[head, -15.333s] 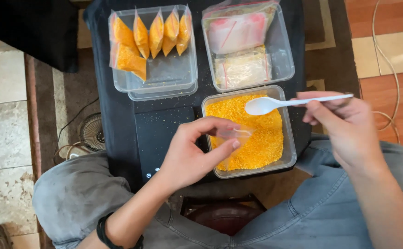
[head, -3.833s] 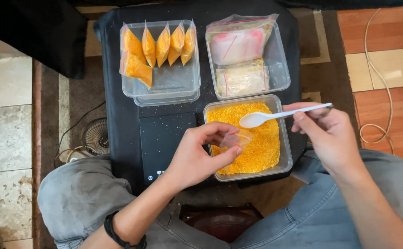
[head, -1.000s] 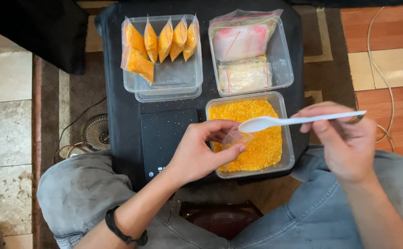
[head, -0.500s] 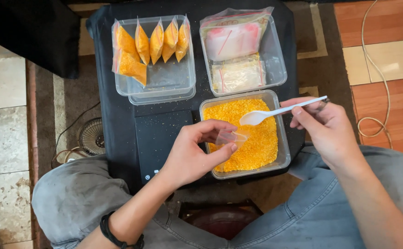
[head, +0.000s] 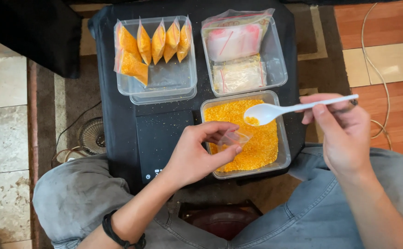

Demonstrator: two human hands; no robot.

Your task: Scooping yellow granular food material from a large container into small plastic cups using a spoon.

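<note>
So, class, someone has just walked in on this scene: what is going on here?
A seated person works over a black tabletop. The left hand pinches a small clear plastic bag open above a clear tub of orange grains. The right hand holds a white plastic spoon with a few grains in its bowl, just above the bag. Behind, one tub holds filled orange bags and another holds packs of empty bags.

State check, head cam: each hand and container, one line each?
left hand: holds small clear bag, mouth open
right hand: holds white spoon, a few yellow grains in its bowl
grain tub: lidless, nearly full
filled-bag tub: six packed bags
empty-bag tub: stacked flat bags
</note>
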